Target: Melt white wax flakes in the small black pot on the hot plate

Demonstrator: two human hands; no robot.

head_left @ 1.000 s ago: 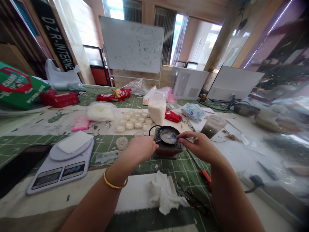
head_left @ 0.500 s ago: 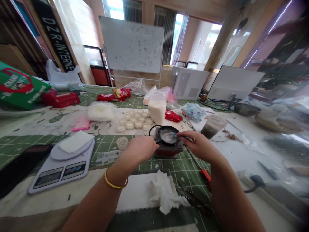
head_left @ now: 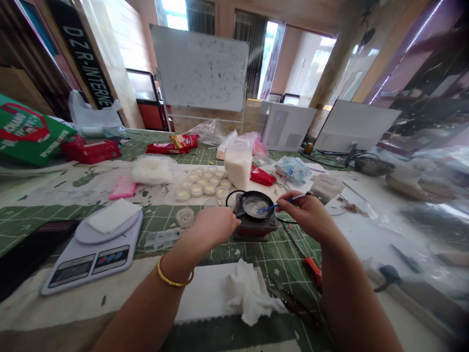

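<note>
A small black pan (head_left: 259, 218) sits on a dark red-sided hot plate (head_left: 252, 231), with a cloudy whitish mass inside. My left hand (head_left: 214, 226) is closed around the pan's short handle, from the left side. Between the fingers of my right hand (head_left: 306, 213) is a thin blue stick (head_left: 268, 208), slanted so that its lower end dips into the whitish mass. Whether that end carries bristles cannot be made out. Left of the pan stand several small clear cups (head_left: 210, 189) with pale contents, and one separate cup (head_left: 184, 216) is nearer to my left hand.
A kitchen scale (head_left: 97, 247) with a white sheet lies left. Crumpled tissue (head_left: 246, 293), pliers (head_left: 293, 300) and a red-handled tool (head_left: 312, 268) lie in front. Behind the pan stands a bag of white granules (head_left: 238, 164); a plastic beaker (head_left: 326, 188) is behind my right hand.
My right hand has tipped the blue stick flatter, its upper end now pointing up and right, with more of its blue length showing over the pan. My left hand stays on the handle.
</note>
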